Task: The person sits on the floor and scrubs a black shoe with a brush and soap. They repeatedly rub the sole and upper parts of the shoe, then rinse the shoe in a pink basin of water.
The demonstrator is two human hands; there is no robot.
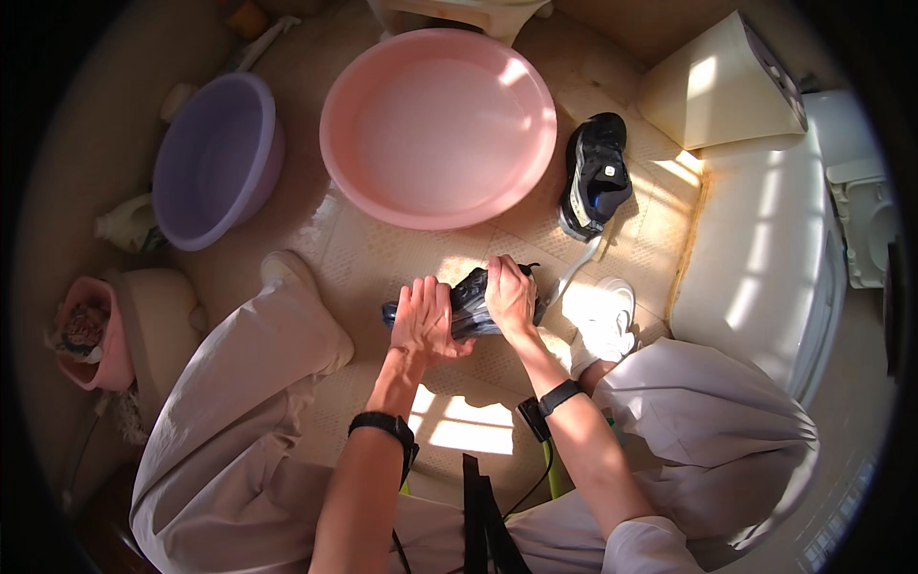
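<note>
A dark sneaker (470, 305) lies crosswise between my feet, low over the tiled floor (373, 247). My left hand (424, 316) grips its left end, fingers over the far side and thumb on the near side. At the other end, my right hand (510, 293) curls over the shoe with bent fingers. Whether the sneaker touches the floor cannot be told. A second black sneaker (597, 172), with grey and white sole parts, rests to the upper right. Between the two shoes runs a thin white handle (572, 270), perhaps of a brush, its near end close to my right hand.
Beyond my hands stands a large pink basin (437, 143); a purple basin (215, 161) tilts at the left, beside a pale bottle (123, 224). A lidded bin (717, 90) and white tub-like fixture (753, 251) border the right. A small pink container (92, 333) sits far left.
</note>
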